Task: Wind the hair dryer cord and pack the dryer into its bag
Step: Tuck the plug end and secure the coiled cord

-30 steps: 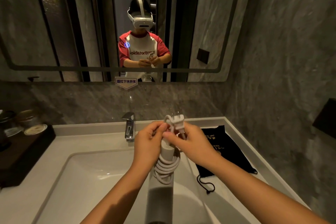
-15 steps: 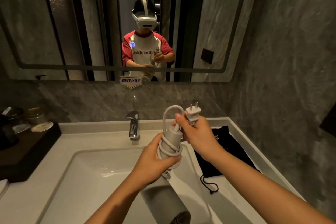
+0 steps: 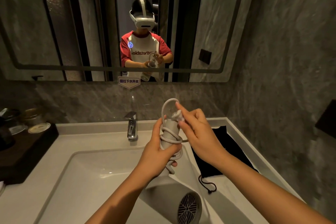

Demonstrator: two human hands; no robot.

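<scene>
left hand [image 3: 156,154]: grip wrapped tight round the dryer handle and the cord turns, pinning the coils so they can't slip off.
right hand [image 3: 198,132]: grip pinching the plug end [image 3: 179,116] at the top of the handle, likely to tuck it under a turn and lock the winding.
hair dryer [image 3: 172,192]: held over the sink [image 3: 91,172], handle up, head down and toward the camera, rear grille facing out; this leaves the handle free for wrapping.
cord [image 3: 171,137]: several turns round the handle, one loose loop arching above the handle tip, a short loop hanging below the left hand.
bag [image 3: 225,151]: black drawstring pouch lying flat on the tabletop [image 3: 236,202] right of the sink, just beside the right arm, mouth not clearly seen; dryer not yet in it.
change vs 0.5 s ago: plug was held up clear with prongs showing; now it is pulled down against the handle and mostly hidden by the fingers. Loop above is taller. Left-hand hold is the same.
step: winding nearly done, packing not begun.
</scene>
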